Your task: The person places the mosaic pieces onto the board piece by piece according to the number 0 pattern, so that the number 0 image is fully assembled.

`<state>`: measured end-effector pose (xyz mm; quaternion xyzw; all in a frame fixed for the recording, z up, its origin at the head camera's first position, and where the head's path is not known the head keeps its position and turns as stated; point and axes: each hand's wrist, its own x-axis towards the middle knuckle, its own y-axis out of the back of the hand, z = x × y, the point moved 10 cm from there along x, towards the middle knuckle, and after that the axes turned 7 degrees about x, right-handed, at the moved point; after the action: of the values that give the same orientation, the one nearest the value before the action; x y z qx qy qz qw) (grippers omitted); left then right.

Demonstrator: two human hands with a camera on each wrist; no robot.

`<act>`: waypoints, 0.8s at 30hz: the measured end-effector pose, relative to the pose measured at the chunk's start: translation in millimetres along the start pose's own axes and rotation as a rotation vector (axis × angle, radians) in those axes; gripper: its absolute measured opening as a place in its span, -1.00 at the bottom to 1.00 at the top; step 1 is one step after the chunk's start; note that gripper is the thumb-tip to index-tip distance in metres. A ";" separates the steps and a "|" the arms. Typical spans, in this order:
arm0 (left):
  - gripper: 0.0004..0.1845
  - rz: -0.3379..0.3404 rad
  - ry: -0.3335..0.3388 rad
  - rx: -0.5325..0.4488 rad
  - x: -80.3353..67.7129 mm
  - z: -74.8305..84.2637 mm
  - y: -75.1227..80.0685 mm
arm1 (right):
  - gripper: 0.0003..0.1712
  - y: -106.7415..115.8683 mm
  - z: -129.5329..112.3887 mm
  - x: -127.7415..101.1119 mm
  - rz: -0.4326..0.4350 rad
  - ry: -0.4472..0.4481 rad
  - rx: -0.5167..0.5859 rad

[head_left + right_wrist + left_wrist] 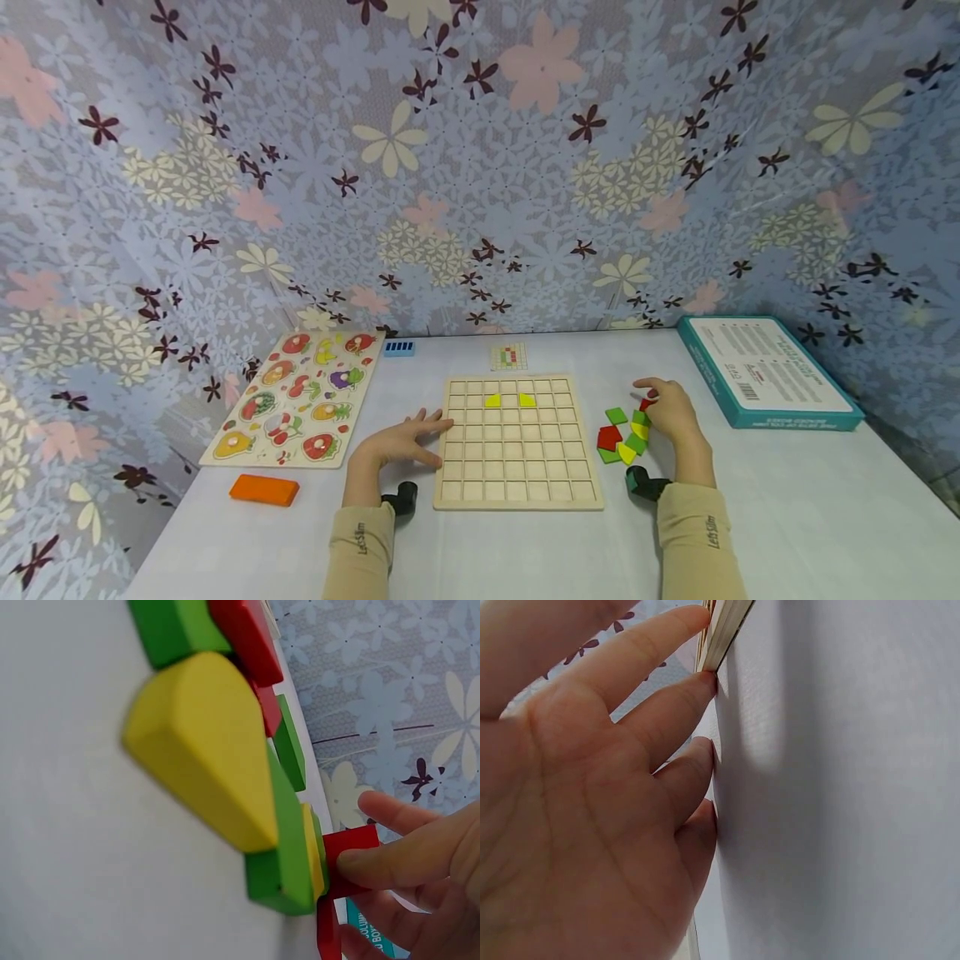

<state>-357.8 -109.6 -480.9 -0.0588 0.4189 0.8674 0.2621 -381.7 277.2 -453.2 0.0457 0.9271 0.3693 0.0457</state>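
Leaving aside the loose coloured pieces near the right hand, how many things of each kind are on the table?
Wooden boards: 2 (grid board, fruit puzzle)
Yellow pieces in the grid board: 2
Teal box: 1
Orange block: 1
Pattern card: 1
Small blue item: 1
Total: 8
Not counted: the right hand pinches a red piece of the pile.

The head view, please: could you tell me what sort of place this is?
Probably a tabletop play or recording booth: a white table screened by floral cloth, bearing a wooden grid board, coloured blocks and a fruit puzzle.
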 end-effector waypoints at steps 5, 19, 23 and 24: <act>-0.22 -0.008 -0.006 -0.011 0.4 -0.1 -0.4 | -0.45 1.0 -5.9 -0.7 0.011 0.024 0.012; -0.22 -0.001 0.006 -0.001 1.9 -1.1 -0.5 | -0.57 -7.9 -15.1 16.5 0.113 0.077 0.041; -0.21 -0.008 0.001 -0.001 2.6 -2.0 -1.6 | -0.59 -6.2 -31.0 6.9 0.109 0.077 0.052; -0.21 -0.010 0.002 -0.001 2.5 -2.1 -1.7 | -0.59 -6.0 -35.6 4.0 0.101 0.077 0.061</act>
<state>-359.3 -109.3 -484.2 -0.0621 0.4183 0.8663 0.2658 -390.1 249.1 -431.9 0.0798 0.9354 0.3442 -0.0100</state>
